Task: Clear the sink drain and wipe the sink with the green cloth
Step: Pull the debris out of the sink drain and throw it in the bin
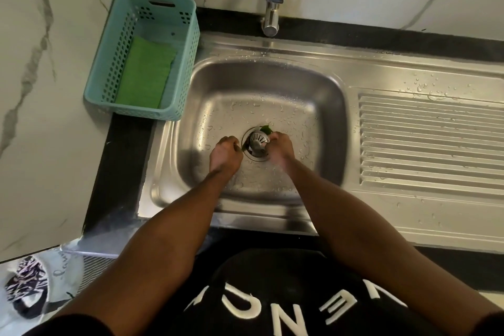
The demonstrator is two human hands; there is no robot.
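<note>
Drain strainer (257, 140) dead center in the bottom of the steel sink (331, 106), tilted and partly lifted out of its hole. Green leaf bits (266, 128) poking out at the far edge, another dark scrap on the left side. Right hand (279, 146) curled around the strainer's right rim, gripping it, a bit blurred. Left hand (226, 151) fisted just left of the drain, pinching a leafy scrap between the fingertips. Both forearms reaching in over the front rim, covering the near half of the basin. Water drops all over the basin and the ribbed drainboard (431, 144) to the right. Tap (272, 13) hanging over the back edge. Green cloth (144, 73) nowhere near the action, lying flat inside the teal basket (94, 82) on the black counter (117, 161), left of the sink against the marble wall.
</note>
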